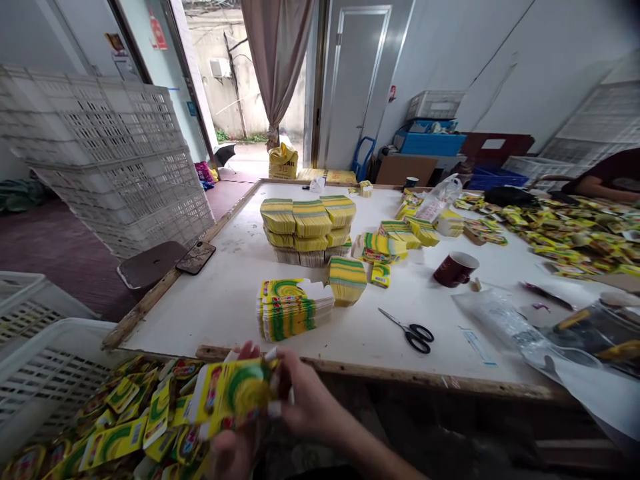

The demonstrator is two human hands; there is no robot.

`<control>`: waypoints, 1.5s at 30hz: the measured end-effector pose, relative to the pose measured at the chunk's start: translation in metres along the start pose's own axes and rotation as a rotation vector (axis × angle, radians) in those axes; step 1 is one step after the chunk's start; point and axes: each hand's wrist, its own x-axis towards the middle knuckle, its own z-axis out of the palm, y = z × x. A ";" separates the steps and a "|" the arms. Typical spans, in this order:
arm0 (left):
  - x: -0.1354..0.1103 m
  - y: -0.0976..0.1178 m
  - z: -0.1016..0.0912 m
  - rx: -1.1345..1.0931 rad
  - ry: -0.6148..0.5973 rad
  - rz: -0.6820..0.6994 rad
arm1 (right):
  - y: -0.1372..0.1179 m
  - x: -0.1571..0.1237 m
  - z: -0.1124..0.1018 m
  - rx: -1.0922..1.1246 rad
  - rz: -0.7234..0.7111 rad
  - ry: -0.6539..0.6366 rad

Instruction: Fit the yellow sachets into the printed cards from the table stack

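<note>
Right hand (300, 393) has its fingers closed on one end of a yellow-and-green carton (235, 390), while the left hand (235, 453) grips it from the other side, thumb in front and fingertips showing behind; the carton is held off the counter (180, 320), just short of its near edge and beside a white crate (45, 380); whether its end flaps are shut is too blurred to tell; in the crate lie many loose cartons (117, 440) that look made up, so a good share seems done; on the counter, nearest the hands, leans a bundle of flat cartons (287, 320), with scissors (415, 333) lying to its right; just behind stands a smaller stack (347, 280), then a tiered block of bundles (307, 230), all apparently flat and unworked, so much seems left; farther off, by another person's arm (607, 180), a wide heap of cartons (555, 230) spreads, its state unclear.
</note>
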 end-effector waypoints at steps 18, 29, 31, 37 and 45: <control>-0.003 -0.038 -0.013 -0.062 0.248 -0.235 | 0.012 -0.024 -0.005 0.624 0.181 0.192; -0.007 -0.030 0.001 0.012 0.207 -0.295 | 0.021 -0.047 -0.037 0.243 0.042 0.248; -0.001 -0.018 -0.001 0.059 0.097 -0.205 | 0.014 -0.052 -0.051 0.010 -0.013 0.246; 0.017 0.006 -0.028 0.448 -0.488 -0.107 | -0.010 -0.058 -0.069 -0.653 -0.234 -0.149; -0.017 -0.030 -0.010 0.831 -0.420 -0.019 | 0.014 -0.064 -0.043 -0.428 -0.176 0.344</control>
